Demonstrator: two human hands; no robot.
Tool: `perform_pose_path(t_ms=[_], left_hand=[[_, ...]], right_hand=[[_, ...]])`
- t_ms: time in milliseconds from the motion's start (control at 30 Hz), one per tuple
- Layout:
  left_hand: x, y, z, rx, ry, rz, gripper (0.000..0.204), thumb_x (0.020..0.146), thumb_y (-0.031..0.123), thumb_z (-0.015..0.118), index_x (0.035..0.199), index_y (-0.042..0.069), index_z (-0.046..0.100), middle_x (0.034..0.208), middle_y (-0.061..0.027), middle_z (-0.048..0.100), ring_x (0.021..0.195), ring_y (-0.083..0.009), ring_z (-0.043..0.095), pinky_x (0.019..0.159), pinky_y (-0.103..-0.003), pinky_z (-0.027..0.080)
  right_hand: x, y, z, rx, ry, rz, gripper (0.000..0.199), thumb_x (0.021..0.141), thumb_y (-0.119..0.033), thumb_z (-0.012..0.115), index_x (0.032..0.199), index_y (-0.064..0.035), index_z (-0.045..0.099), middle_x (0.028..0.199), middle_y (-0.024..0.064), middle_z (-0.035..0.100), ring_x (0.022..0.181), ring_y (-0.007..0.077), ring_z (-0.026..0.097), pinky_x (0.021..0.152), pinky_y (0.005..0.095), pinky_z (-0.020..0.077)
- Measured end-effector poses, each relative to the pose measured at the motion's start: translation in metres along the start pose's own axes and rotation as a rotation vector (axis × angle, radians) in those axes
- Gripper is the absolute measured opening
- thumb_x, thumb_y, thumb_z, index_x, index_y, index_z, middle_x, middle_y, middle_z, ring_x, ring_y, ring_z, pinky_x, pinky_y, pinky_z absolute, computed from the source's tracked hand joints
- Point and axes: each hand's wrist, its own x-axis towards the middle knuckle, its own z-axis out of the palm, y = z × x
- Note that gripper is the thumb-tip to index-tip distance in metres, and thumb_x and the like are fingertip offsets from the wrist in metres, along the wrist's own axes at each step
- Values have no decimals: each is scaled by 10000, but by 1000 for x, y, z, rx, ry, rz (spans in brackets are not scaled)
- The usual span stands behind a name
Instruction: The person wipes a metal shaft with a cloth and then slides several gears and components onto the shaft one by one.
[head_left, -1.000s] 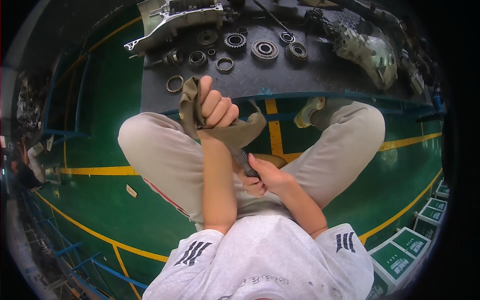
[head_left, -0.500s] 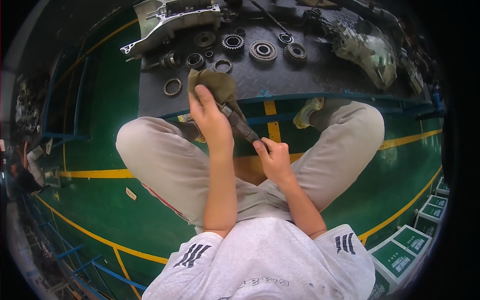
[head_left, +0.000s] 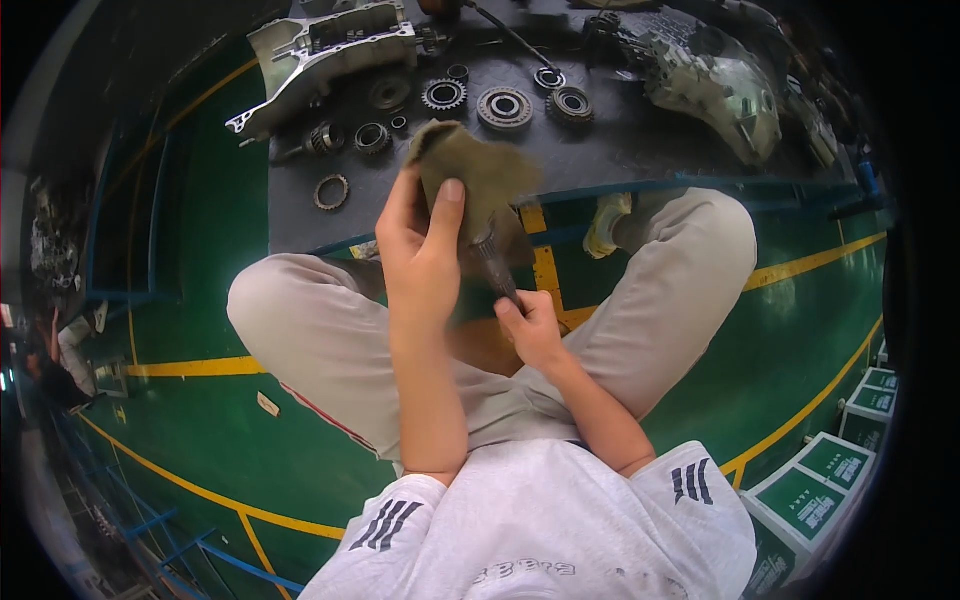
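The person sits with knees spread at the near edge of a dark table [head_left: 590, 155]; the left hand [head_left: 420, 260] is closed on an olive-brown cloth [head_left: 480, 170], thumb pressed over the front, fingers mostly hidden behind it; the right hand [head_left: 533, 328] is clamped on the lower end of a dark, ridged metal shaft [head_left: 495, 264], thumb uppermost; the two hands stand apart, one at either end of the piece. The shaft is held in the air between the knees, tilted, its upper end running up under the cloth; I cannot tell how far the cloth wraps it.

On the table, a toothed ring [head_left: 332, 207] lies nearest the left hand; beyond it are a gear [head_left: 372, 147], a toothed gear [head_left: 428, 96] and a broad, flat bearing [head_left: 487, 110]; an open metal casing [head_left: 345, 48] sits at the far left, a second casing [head_left: 715, 95] on the right.
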Motion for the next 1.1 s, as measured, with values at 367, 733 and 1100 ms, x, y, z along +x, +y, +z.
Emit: perform_pose_path(t_ms=[367, 733, 1100], left_hand=[[25, 49, 22, 827, -399, 600, 329, 791, -61, 655, 1103, 17, 722, 972, -92, 696, 909, -242, 633, 779, -311, 503], [-15, 92, -29, 542, -475, 542, 316, 842, 130, 627, 1132, 52, 727, 1432, -234, 568, 1346, -343, 532, 1122, -432, 389], [-63, 184, -63, -314, -187, 363, 164, 985, 219, 566, 1073, 139, 678, 1731, -235, -32, 1585, -430, 53, 1239, -546, 179]], right_hand=[[2, 1, 9, -166, 51, -42, 564, 974, -425, 711, 715, 43, 532, 603, 48, 329, 593, 125, 319, 507, 343, 306], [3, 0, -3, -154, 147, -161, 501, 979, -411, 706, 816, 60, 655, 581, 81, 421, 555, 146, 359, 514, 328, 326], [2, -8, 0, -193, 121, -183, 480, 945, -388, 767, 770, 32, 615, 589, 43, 360, 564, 134, 332, 514, 321, 303]])
